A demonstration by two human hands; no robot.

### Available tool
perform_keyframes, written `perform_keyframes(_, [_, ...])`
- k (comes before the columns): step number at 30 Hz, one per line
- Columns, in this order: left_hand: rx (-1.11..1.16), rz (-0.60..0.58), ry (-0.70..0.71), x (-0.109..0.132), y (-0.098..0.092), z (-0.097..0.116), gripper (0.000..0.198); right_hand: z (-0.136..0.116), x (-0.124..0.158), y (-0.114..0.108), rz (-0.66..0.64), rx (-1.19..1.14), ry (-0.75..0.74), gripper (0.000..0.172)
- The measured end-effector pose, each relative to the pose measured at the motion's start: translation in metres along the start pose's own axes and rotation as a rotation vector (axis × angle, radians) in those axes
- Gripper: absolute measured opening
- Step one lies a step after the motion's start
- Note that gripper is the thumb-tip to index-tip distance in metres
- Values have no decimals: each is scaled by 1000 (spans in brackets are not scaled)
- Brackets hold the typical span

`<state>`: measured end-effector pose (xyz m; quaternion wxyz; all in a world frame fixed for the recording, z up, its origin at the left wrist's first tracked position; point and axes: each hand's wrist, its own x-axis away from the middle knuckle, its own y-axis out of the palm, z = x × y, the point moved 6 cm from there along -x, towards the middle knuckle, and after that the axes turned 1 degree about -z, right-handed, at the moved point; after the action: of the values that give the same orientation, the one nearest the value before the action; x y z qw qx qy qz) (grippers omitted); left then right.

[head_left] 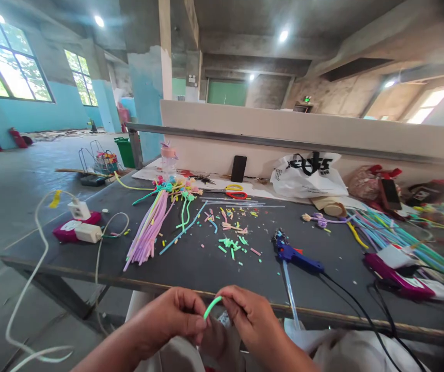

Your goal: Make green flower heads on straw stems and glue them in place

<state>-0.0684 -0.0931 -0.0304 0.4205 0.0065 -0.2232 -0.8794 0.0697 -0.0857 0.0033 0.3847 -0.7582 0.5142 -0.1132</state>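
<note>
Between both hands, just off the table's front edge, a short green fuzzy stem (212,307) curves upward. Its lower left end is pinched by my left hand (181,316), and its upper right end sits in the fingertips of my right hand (247,315). Short green pieces (230,245) lie on the dark table (199,268) beyond the hands. A bundle of lilac stems (150,230) rests to the left. The blue glue gun (297,257), with a clear glue stick in its back, lies to the right.
Red and yellow scissors (236,195), a black phone (239,168), a pink-lidded bottle (168,159) and a white bag (309,175) stand or lie at the back. Purple power strips (75,228) and cables are at both sides. More colored stems (392,240) lie right.
</note>
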Motion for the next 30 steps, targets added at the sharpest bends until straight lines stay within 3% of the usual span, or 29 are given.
perform_keyframes(7, [281,134,76,-2,7,-4,13,3,6,5,72,-55,19,28])
perform_keyframes(12, [287,307,102,-10,13,-5,15,-2,15,20,60,-150,-38,25])
perform_keyframes(14, [152,366,165,-12,12,-1,16,-1,16,23,71,-162,-28,25])
perform_keyframes(17, [-222,434,362,-12,8,11,12,2,17,27,68,-161,1,26])
perform_keyframes(20, [-545,468,544,-8,7,20,12,0,17,29,55,-170,3,27])
perform_keyframes(22, [-694,472,593,-7,8,22,15,-3,17,28,41,-164,9,29])
perform_keyframes(27, [-931,410,697,-4,14,25,17,-9,19,20,-15,-127,47,30])
perform_keyframes(30, [-1013,296,706,-3,18,25,17,-13,19,11,-82,-45,79,26])
